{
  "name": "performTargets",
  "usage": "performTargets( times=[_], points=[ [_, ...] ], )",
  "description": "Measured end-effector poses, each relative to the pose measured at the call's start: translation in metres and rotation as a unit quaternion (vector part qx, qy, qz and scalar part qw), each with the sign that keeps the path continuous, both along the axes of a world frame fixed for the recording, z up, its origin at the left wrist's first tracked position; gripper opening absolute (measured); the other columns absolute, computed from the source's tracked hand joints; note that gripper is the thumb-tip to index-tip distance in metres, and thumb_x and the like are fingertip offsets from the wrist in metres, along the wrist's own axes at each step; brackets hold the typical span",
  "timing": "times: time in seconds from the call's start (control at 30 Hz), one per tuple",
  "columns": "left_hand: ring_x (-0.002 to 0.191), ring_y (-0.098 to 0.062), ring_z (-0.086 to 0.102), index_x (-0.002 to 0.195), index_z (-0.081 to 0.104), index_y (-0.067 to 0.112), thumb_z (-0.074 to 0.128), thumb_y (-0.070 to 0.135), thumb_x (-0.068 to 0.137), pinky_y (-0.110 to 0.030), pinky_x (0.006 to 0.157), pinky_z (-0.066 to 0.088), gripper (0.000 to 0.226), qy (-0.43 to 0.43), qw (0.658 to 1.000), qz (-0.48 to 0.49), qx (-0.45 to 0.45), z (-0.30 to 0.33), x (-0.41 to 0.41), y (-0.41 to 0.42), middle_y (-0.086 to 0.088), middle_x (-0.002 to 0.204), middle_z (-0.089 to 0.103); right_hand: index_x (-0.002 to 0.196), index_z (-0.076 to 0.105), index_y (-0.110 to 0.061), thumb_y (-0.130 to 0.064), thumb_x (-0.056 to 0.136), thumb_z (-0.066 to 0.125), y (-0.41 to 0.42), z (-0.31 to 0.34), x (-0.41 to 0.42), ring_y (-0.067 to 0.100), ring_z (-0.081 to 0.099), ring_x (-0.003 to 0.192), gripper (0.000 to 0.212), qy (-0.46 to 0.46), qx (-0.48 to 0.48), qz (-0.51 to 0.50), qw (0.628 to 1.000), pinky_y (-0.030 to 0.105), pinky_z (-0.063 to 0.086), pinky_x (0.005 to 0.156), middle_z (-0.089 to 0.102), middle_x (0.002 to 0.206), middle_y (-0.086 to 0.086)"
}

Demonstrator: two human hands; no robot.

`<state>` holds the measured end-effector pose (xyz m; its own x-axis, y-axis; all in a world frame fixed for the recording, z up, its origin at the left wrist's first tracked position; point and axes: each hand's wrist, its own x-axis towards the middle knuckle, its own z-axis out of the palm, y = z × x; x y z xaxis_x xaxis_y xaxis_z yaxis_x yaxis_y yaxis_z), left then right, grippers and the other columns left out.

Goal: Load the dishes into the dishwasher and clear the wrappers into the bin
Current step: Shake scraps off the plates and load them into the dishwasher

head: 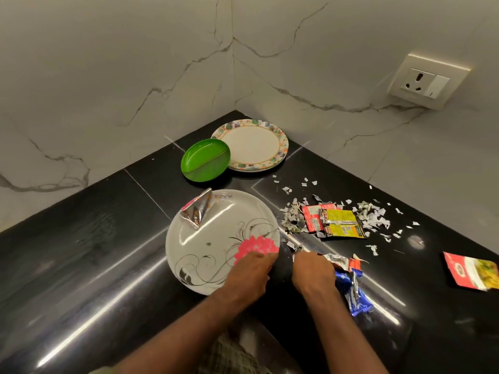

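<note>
Marble walls corner a black table [81,238]. At its centre lies the white flowered plate [216,238], a foil wrapper [197,211] at its 11 o'clock rim; the left hand [251,268] grips the 4 o'clock rim, probably steadying it as a tray for rubbish. Toward 12 o'clock sit patterned plates [253,144] and a green dish [205,160]. At 3 o'clock the right hand [313,271] clutches crumpled wrappers [348,279], gathering them near sachets [332,221] and paper scraps [372,217].

We've got the round white flower-printed plate [216,238] nearest us, the oval green plastic dish [205,160] behind it, torn packet scraps [334,220] to its right.
</note>
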<state>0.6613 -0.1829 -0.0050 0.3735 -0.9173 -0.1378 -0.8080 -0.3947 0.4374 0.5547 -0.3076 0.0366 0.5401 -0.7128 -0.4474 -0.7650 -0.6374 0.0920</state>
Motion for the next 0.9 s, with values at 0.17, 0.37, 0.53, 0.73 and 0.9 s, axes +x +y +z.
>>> performTargets(
  times=[0.17, 0.37, 0.53, 0.73, 0.9],
  points=[
    [0.125, -0.023, 0.054, 0.155, 0.040, 0.035, 0.059, 0.018, 0.100, -0.034, 0.101, 0.046, 0.060, 0.030, 0.997, -0.071, -0.020, 0.004, -0.022, -0.003, -0.001, 0.138, 0.062, 0.134, 0.065, -0.014, -0.017, 0.103, 0.051, -0.003, 0.002, -0.009, 0.031, 0.065, 0.123, 0.034, -0.028, 0.012, -0.032, 0.999, 0.043, 0.054, 0.097, 0.068, 0.134, 0.010],
    [0.124, -0.019, 0.056, 0.149, 0.049, 0.040, 0.055, 0.016, 0.099, -0.038, 0.105, 0.049, 0.056, 0.050, 0.995, -0.082, -0.028, 0.003, -0.013, 0.005, 0.006, 0.136, 0.064, 0.133, 0.065, -0.012, -0.015, 0.101, 0.052, -0.001, 0.004, -0.016, 0.034, 0.063, 0.125, 0.034, -0.046, 0.030, -0.052, 0.997, 0.045, 0.054, 0.098, 0.067, 0.134, 0.014],
    [0.119, -0.014, 0.060, 0.143, 0.057, 0.040, 0.058, 0.017, 0.099, -0.033, 0.102, 0.050, 0.050, 0.061, 0.995, -0.080, -0.025, 0.000, -0.006, 0.012, 0.010, 0.131, 0.067, 0.133, 0.065, -0.011, -0.012, 0.102, 0.052, 0.004, 0.007, -0.018, 0.034, 0.062, 0.126, 0.033, -0.050, 0.038, -0.053, 0.997, 0.046, 0.054, 0.098, 0.066, 0.135, 0.015],
    [0.112, -0.011, 0.058, 0.136, 0.061, 0.039, 0.062, 0.011, 0.095, -0.025, 0.095, 0.048, 0.050, 0.068, 0.996, -0.063, -0.018, -0.002, -0.005, 0.016, 0.010, 0.122, 0.067, 0.134, 0.064, -0.010, -0.013, 0.103, 0.055, 0.009, 0.006, -0.022, 0.033, 0.062, 0.126, 0.033, -0.044, 0.041, -0.040, 0.997, 0.047, 0.054, 0.100, 0.066, 0.135, 0.014],
    [0.099, -0.007, 0.061, 0.120, 0.069, 0.035, 0.064, 0.018, 0.092, -0.018, 0.083, 0.046, 0.033, 0.078, 0.996, -0.050, -0.013, 0.000, -0.002, 0.017, 0.012, 0.109, 0.069, 0.132, 0.065, -0.009, -0.013, 0.103, 0.056, 0.013, 0.007, -0.025, 0.034, 0.063, 0.124, 0.031, -0.047, 0.037, -0.035, 0.998, 0.046, 0.055, 0.098, 0.067, 0.132, 0.014]
  ],
)
